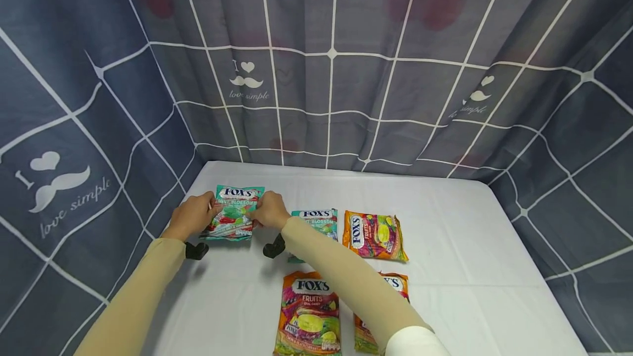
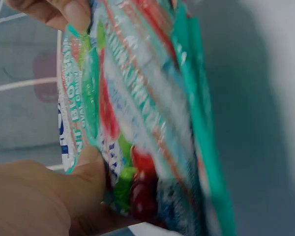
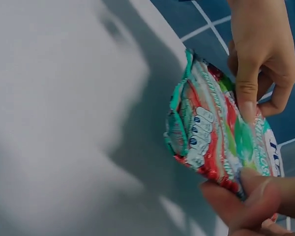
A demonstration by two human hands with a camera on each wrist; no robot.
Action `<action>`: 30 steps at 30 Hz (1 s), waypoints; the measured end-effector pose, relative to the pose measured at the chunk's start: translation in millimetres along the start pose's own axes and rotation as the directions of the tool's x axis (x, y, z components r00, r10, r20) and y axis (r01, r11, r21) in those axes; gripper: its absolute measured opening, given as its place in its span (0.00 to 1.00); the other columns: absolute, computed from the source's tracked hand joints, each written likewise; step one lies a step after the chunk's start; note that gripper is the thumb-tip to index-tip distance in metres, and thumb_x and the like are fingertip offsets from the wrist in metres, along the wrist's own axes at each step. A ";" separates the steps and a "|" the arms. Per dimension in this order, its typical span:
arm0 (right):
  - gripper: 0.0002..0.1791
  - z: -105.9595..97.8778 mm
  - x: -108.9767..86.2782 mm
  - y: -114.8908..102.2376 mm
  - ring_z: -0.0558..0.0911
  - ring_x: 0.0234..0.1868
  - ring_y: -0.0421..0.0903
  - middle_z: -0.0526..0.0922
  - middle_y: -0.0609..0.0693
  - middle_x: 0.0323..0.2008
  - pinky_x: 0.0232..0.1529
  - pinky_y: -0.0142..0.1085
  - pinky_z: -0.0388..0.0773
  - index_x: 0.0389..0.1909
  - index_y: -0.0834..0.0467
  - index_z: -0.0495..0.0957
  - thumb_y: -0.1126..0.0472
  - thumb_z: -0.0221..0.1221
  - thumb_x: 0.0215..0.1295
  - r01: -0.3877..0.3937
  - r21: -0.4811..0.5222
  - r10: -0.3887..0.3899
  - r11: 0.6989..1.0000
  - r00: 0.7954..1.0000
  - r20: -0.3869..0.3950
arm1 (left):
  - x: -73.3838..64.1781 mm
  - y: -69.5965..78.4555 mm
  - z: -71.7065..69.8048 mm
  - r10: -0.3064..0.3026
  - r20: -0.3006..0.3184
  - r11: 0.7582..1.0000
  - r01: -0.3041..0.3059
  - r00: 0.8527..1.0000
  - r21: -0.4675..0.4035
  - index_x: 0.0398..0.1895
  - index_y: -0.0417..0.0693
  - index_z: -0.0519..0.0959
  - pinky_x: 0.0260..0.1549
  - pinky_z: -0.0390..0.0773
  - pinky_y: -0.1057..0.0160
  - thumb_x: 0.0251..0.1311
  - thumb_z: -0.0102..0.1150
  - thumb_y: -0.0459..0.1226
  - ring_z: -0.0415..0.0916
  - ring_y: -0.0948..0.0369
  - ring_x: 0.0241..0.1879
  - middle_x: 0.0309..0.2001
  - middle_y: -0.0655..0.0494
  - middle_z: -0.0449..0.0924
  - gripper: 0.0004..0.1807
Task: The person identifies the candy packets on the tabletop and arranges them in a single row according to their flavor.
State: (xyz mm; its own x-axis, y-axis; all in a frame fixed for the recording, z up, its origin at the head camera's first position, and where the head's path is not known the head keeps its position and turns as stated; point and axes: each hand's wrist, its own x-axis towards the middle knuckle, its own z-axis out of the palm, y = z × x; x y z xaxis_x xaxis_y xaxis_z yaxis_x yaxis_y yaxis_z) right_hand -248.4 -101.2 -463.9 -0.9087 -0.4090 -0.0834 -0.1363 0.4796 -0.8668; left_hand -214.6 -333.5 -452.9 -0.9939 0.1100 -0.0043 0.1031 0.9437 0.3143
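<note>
Round the far, left and right sides, a dark blue-grey fabric curtain with white grid lines [image 1: 301, 84], hung in loose folds, likely to screen off the room. Within it, a smooth white-covered worktop [image 1: 475, 312]. Reaching across, two beige sleeves [image 1: 346, 273], with packs partly hidden under the right one. At the near middle, an orange-and-purple plastic candy pack [image 1: 309, 320]; just right of it, a half-covered orange pack [image 1: 365, 339]. Farther off, a sideways-turned orange pack [image 1: 377, 236] and, to its left, a teal mint pack [image 1: 318, 223], all lying flat, presumably for stability. At far left, tilted, a glossy teal-and-white plastic mint candy pack [image 1: 232, 216], pinched at opposite sides between left hand [image 1: 193, 216] and right hand [image 1: 269, 210], probably to stop limp plastic sagging. Whether touching the worktop, cannot tell.
</note>
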 end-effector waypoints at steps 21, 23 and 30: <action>0.20 30.3 59.7 -15.8 0.93 0.31 0.58 0.88 0.59 0.22 0.45 0.56 0.89 0.57 0.67 0.79 0.72 0.73 0.68 -0.157 0.228 0.162 0.961 0.987 -0.007 | 44.8 -37.7 3.5 -0.203 -0.139 0.977 0.210 0.969 0.041 0.41 0.38 0.75 0.29 0.77 0.40 0.83 0.58 0.40 0.83 0.37 0.34 0.33 0.34 0.82 0.14; 0.20 32.8 60.2 -14.6 0.92 0.28 0.55 0.89 0.60 0.24 0.43 0.53 0.89 0.57 0.67 0.79 0.72 0.74 0.67 -0.165 0.236 0.173 0.958 0.985 -0.013 | 47.6 -38.7 7.0 -0.216 -0.146 0.973 0.224 0.966 0.045 0.43 0.36 0.76 0.30 0.79 0.38 0.82 0.58 0.39 0.84 0.34 0.37 0.37 0.31 0.83 0.12; 0.17 46.0 63.1 -2.2 0.80 0.14 0.43 0.85 0.58 0.20 0.18 0.32 0.78 0.49 0.67 0.80 0.77 0.74 0.63 -0.219 0.317 0.247 0.923 0.968 -0.049 | 55.0 -40.9 16.7 -0.230 -0.137 0.968 0.241 0.963 0.068 0.44 0.36 0.79 0.35 0.80 0.34 0.80 0.60 0.36 0.85 0.30 0.42 0.42 0.29 0.85 0.09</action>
State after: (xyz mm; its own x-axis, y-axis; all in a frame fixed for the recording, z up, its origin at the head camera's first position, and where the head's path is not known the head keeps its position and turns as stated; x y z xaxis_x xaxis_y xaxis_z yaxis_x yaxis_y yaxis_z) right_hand -287.3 -163.8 -489.9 -0.9325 -0.2392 -0.2705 0.1984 0.2865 -0.9373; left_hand -272.8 -360.8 -481.9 -0.9865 -0.1544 0.0538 -0.1374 0.9613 0.2389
